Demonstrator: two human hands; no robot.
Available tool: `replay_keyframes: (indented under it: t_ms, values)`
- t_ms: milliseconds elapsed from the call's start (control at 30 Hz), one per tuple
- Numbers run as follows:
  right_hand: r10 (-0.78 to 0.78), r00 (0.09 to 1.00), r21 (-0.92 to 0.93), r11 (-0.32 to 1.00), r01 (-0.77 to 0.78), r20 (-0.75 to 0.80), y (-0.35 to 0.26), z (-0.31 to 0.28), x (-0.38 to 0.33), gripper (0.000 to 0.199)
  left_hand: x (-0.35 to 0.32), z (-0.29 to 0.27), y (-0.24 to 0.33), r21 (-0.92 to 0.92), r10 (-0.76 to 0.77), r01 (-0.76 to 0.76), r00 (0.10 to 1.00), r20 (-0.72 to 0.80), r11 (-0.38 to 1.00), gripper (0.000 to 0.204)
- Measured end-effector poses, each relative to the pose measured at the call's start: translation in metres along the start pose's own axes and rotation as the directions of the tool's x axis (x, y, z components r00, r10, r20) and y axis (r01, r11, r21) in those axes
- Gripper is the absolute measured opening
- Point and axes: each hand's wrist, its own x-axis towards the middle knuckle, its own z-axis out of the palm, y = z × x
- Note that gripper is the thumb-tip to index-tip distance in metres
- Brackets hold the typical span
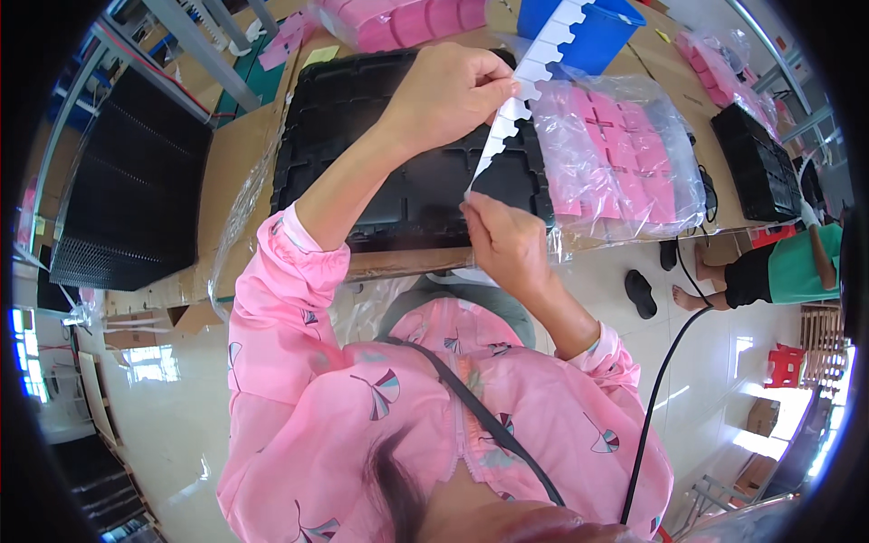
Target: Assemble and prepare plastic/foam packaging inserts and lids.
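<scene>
A long white strip (549, 47) with a row of notched teeth along one edge slants across the air in front of me. My left hand (448, 98) pinches it partway along between thumb and fingers. At its narrow lower end, the fingertips of my right hand (510, 242) are pressed together on the strip. Beneath both hands lies a large black plastic tray (385, 210) with moulded edges, partly hidden by my left hand and forearm.
Right of the tray lies a clear plastic bag (674, 176) around pink moulded pieces (611, 154). A blue bin (605, 41) stands behind it. A black perforated panel (136, 181) is at left, a black crate (756, 163) at right. Another person in green (806, 262) is beyond.
</scene>
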Motion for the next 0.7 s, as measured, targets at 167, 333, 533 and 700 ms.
replay_keyframes:
  t_ms: [167, 333, 533, 700]
  values:
    - [0.150, 0.964, 0.295, 0.931, -0.212, 0.220, -0.023, 0.010, -0.022, 0.019, -0.038, -0.005, -0.012, -0.143, -0.121, 0.125, 0.992, 0.035, 0.982, 0.014]
    - [0.165, 0.955, 0.282, 0.931, -0.233, 0.245, -0.010, -0.009, -0.021, 0.021, -0.054, -0.010, -0.024, -0.192, -0.208, 0.223, 0.973, 0.097, 0.956, 0.016]
    - [0.038, 0.977, 0.180, 0.984, 0.000, -0.210, 0.018, -0.017, 0.019, 0.030, -0.050, 0.001, -0.027, -0.370, -0.237, 0.279, 0.959, 0.157, 0.886, 0.021]
    - [0.036, 0.970, 0.102, 0.995, -0.012, -0.239, 0.029, -0.011, 0.027, 0.033, -0.044, 0.008, -0.023, -0.454, -0.249, 0.311, 0.949, 0.193, 0.835, 0.026]
